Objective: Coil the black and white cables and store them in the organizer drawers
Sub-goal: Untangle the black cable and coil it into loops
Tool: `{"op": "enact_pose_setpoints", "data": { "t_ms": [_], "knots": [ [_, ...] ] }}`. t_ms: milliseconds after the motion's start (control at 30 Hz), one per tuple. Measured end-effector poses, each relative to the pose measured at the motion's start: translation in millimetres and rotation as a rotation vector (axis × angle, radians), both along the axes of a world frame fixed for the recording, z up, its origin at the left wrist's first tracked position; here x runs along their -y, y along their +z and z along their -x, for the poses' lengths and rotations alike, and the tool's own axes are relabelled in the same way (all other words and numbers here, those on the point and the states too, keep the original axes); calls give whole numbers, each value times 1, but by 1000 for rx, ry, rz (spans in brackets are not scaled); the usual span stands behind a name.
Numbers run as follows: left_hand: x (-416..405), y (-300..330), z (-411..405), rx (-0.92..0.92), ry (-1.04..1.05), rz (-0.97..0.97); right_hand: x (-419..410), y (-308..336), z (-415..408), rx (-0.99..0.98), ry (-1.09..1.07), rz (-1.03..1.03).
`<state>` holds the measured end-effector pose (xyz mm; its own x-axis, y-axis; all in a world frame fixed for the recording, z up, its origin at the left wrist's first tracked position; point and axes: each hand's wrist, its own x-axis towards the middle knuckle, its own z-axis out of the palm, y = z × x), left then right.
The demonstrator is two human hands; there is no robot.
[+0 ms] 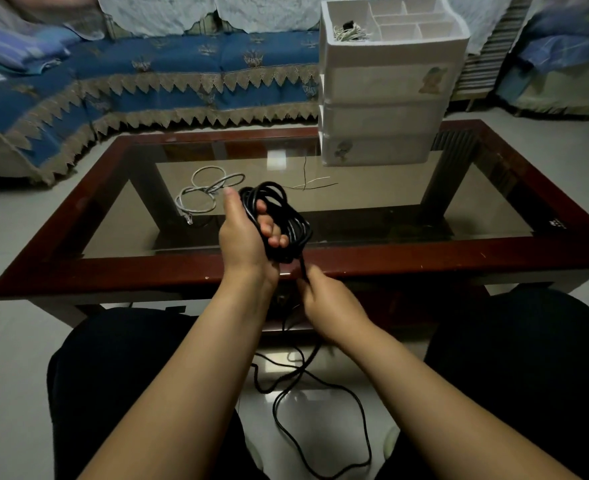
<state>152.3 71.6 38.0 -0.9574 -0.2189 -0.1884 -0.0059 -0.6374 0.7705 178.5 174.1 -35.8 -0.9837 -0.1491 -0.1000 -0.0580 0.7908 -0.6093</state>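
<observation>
Left hand (243,237) grips the limp, light black cable (288,220) coil; right hand (324,299) pinches its trailing strand, the best place to feed slack.

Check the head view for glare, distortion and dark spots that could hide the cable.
Head view: dim room; one bright reflection on the glass table; wide-angle bending curves the table rim and organizer; the black cable in the left hand reads clearly, but its slack below the right hand fades against the dark trousers.
</observation>
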Motion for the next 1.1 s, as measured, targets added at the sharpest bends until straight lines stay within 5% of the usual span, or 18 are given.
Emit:
{"op": "enact_pose_setpoints", "data": {
  "t_ms": [300, 533, 633, 767, 933, 1100],
  "knots": [
    [2, 1, 5, -107, 365, 106, 14, 11, -30, 383, -147, 898],
    [2, -25, -2, -299, 247, 770, 3, 27, -33, 27, 98, 94],
    [6, -38, 4, -386, 152, 1089, -2, 41, -29, -166, 183, -123],
    [11, -45, 15, -271, -88, 1359, -17, 59, -23, -342, 258, -307],
    [7, -32, 2, 20, -554, 1062, -39, 76, -4, -385, 218, -256],
    [11, -25, -11, -9, -900, 764, -52, 71, 14, -272, 188, -81]
  ]
}}
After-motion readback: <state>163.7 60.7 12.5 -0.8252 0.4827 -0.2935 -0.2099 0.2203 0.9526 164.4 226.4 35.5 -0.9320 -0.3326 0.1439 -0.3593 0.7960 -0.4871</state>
